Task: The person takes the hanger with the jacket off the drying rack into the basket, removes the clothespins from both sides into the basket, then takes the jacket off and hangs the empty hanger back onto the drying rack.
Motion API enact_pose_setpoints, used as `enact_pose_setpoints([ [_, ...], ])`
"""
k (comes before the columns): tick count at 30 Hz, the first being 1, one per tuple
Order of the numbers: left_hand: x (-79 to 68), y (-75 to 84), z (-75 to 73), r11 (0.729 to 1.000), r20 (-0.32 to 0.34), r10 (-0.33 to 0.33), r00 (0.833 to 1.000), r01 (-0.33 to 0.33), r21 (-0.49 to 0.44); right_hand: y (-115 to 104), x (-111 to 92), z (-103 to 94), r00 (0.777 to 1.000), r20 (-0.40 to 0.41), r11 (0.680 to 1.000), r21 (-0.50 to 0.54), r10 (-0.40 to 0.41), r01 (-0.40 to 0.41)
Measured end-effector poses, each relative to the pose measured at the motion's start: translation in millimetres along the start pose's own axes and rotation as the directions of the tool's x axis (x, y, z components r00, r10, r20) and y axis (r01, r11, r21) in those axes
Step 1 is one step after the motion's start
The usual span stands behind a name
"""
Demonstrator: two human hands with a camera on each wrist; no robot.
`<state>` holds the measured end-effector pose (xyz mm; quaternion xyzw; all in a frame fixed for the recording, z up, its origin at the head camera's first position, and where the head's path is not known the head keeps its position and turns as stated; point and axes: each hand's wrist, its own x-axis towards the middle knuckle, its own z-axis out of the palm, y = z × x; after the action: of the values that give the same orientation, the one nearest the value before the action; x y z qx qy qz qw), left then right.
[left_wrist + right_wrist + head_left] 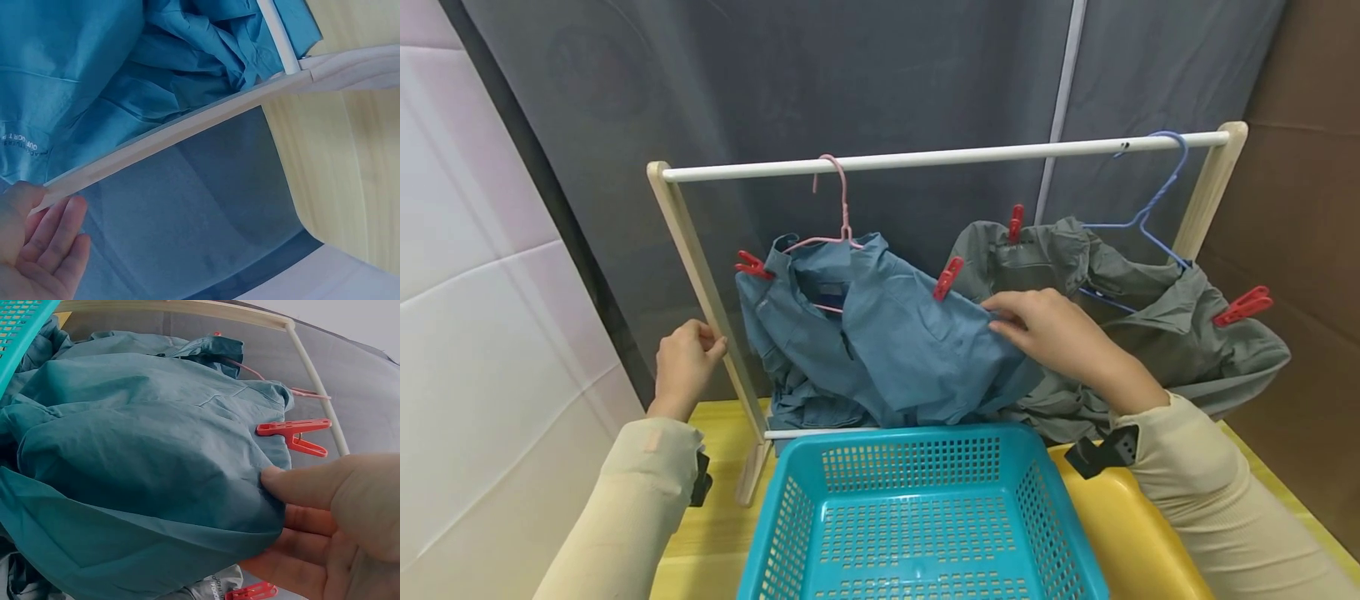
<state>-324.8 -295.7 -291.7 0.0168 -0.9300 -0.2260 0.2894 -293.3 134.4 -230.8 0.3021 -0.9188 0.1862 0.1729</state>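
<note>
A blue jacket [910, 333] hangs on a pink hanger [844, 208], with a red clothespin [752, 265] at one shoulder and another red clothespin [294, 431] at the other. My right hand [1060, 333] pinches the jacket's fabric beyond that second clothespin, thumb on the near face. On the left, my left hand [685, 367] is at the rack's wooden side post [700, 258]; in the left wrist view the thumb and fingers hold the post [156, 137] from both sides. The jacket's lower part is bunched behind the basket.
A grey-green jacket [1172, 342] hangs from a blue hanger [1172, 179] at right, with several red clothespins. The white rail [947, 157] spans the top. In front stand a turquoise basket [917, 437] and a yellow container [1120, 517] on the yellow table [700, 542].
</note>
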Motion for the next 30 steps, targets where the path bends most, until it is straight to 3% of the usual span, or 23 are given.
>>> enact_pose_setpoints([
  [10, 0.8, 0.0, 0.1, 1.0, -0.01, -0.011, 1.0, 0.011, 0.004, 0, 1, 5.2, 0.999, -0.039, 1.0, 0.027, 0.001, 0.0],
  [14, 0.8, 1.6, 0.5, 1.0, -0.002, -0.022, 1.0, 0.022, -0.002, 0, 1, 8.5, 0.996, -0.091, 1.0, 0.005, 0.023, -0.023],
  [20, 1.0, 4.4, 1.4, 0.999, 0.002, -0.04, 0.999, 0.04, -0.006, 1, 0, 13.8, 0.973, -0.227, 0.998, -0.018, 0.052, -0.058],
  [30, -1.2, 4.5, -0.7, 0.998, 0.006, -0.059, 0.998, 0.059, -0.005, -2, -3, 15.1, 0.935, -0.35, 0.995, -0.052, 0.059, -0.082],
])
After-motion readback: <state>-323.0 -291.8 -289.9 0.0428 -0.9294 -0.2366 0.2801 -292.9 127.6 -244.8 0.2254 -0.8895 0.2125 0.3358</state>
